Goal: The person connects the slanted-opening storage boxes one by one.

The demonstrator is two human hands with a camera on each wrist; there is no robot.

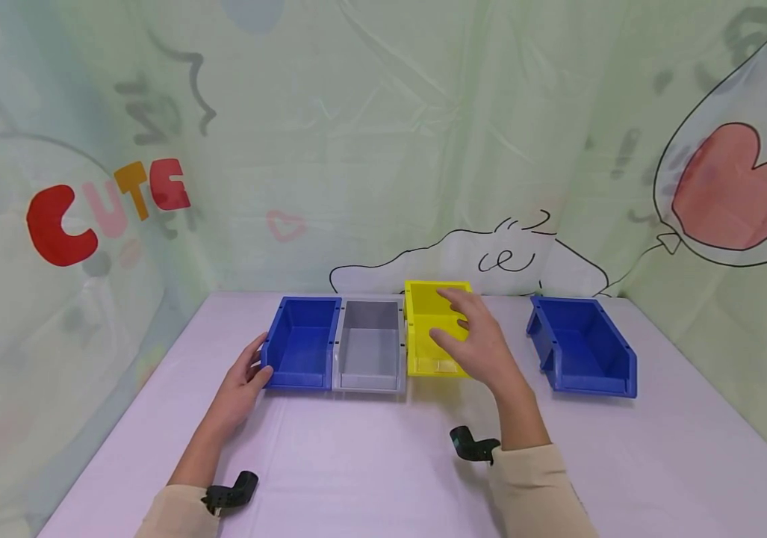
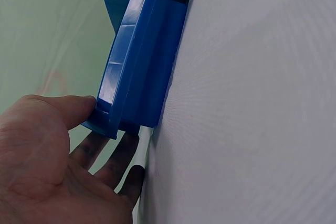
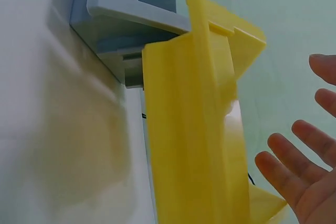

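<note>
In the head view, three storage bins stand side by side: a blue bin (image 1: pixel 301 379), a grey bin (image 1: pixel 369 382) and a yellow bin (image 1: pixel 422 362). My left hand (image 1: pixel 238 394) holds the blue bin's front left corner, thumb on the rim and fingers along the outer side. Over the right part of the yellow bin, my right hand (image 1: pixel 484 347) hovers with fingers spread, holding nothing. The right wrist view shows the yellow bin (image 3: pixel 194 129) beside the grey bin (image 3: pixel 131 17), its underside raised off the table and its shadow below.
A second blue bin (image 1: pixel 591 382) stands apart on the right of the table (image 1: pixel 356 463). Behind the bins hangs a printed pale green curtain (image 1: pixel 383 149), which also closes off both sides. Each wrist carries a black camera mount (image 1: pixel 470 446).
</note>
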